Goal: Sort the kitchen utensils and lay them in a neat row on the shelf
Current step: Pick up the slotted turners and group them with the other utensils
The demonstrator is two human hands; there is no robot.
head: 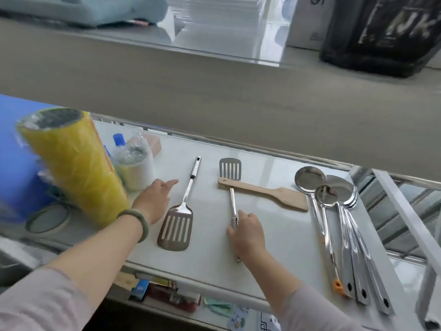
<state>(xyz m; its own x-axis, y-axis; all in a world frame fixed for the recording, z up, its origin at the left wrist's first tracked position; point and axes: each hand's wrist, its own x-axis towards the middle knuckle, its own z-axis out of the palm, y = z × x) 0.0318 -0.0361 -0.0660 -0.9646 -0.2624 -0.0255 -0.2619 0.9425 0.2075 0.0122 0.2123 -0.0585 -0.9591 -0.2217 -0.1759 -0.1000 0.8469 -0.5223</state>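
A white shelf (281, 235) holds the utensils. One slotted steel spatula (177, 225) lies with its blade toward me and its handle pointing away. My left hand (152, 201) hovers just left of it, fingers apart, holding nothing. A second slotted spatula (230, 168) lies blade away from me, and my right hand (247, 231) grips its handle. A wooden spatula (265, 191) lies crosswise over that handle. At the right, several steel ladles (334, 194) lie side by side, handles toward me.
A yellow roll of wrap (74, 163), a white roll (137, 168) and a blue-capped bottle (119, 139) stand at the shelf's left. A tape roll (47, 218) lies beside them. An upper shelf board (214, 96) overhangs the back. A metal rack frame (405, 211) borders the right.
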